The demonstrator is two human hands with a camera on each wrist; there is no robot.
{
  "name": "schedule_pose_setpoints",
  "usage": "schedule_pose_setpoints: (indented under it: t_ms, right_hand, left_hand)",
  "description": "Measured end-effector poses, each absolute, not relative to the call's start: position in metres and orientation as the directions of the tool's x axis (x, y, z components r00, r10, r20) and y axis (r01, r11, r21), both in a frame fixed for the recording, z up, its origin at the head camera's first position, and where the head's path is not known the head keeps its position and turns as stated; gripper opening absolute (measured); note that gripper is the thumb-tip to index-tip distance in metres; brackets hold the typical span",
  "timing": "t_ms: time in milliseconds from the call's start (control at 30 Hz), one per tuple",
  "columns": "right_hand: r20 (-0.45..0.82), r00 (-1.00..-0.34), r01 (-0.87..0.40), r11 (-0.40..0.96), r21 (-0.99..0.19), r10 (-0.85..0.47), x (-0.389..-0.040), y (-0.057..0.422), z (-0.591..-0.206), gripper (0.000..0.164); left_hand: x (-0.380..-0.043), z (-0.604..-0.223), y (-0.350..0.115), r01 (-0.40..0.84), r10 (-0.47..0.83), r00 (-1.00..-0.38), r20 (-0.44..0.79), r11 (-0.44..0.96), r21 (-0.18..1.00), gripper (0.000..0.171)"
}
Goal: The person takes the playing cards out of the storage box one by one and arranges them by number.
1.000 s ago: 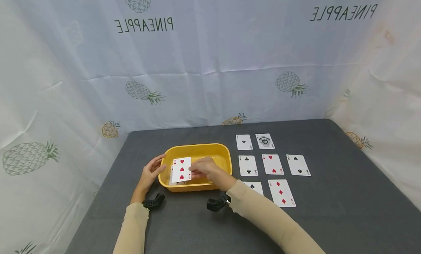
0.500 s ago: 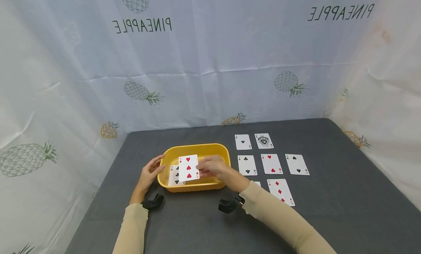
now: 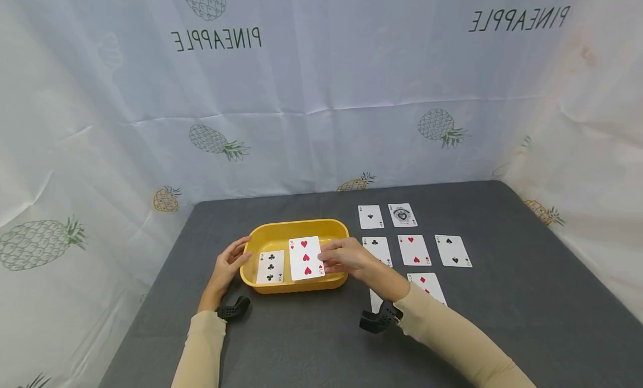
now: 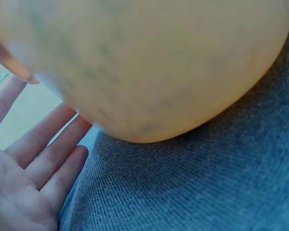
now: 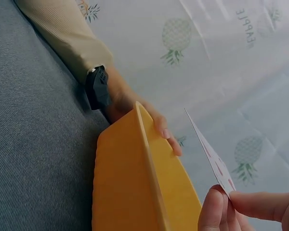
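Observation:
A yellow plastic tray (image 3: 295, 288) stands on the dark table. My left hand (image 3: 231, 262) rests at its left end, thumb and a fingertip over the rim; the left wrist view shows the other fingers (image 4: 53, 139) straight along the outer wall. Over the tray's right half, my right hand (image 3: 346, 257) pinches the three of hearts (image 3: 305, 258) by its right edge. The right wrist view has this playing card (image 5: 212, 156) tilted, above the rim, between thumb and fingers. A three of clubs (image 3: 270, 267) lies face up inside the tray at left.
Face-up cards lie in rows right of the tray, including an ace of clubs (image 3: 370, 216), a two of hearts (image 3: 414, 250), a two of spades (image 3: 453, 251) and a three of diamonds (image 3: 428, 286). The right forearm partly covers the front row. A pineapple-print curtain (image 3: 311, 148) hangs behind.
My right hand has moved right with the three of hearts, uncovering the three of clubs in the tray. The left hand has stayed at the tray's left end.

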State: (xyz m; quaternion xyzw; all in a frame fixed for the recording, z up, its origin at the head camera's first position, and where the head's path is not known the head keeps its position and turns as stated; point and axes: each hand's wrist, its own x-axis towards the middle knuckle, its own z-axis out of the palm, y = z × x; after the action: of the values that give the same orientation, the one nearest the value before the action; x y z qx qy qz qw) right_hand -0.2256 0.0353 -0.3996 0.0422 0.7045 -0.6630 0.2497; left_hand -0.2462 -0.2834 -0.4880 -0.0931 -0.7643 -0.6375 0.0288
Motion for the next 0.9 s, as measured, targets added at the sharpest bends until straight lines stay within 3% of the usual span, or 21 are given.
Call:
schedule_pose_setpoints:
  t_ms: [900]
  right_hand:
    - [-0.393, -0.885, 0.332, 0.255, -0.908, -0.249, -0.205, 0.15, -0.411, 0.037]
  left_hand:
    - [-0.245, -0.488, -0.282, 0.17, 0.094, -0.984, 0.152, 0.226, 0.959, 0.047]
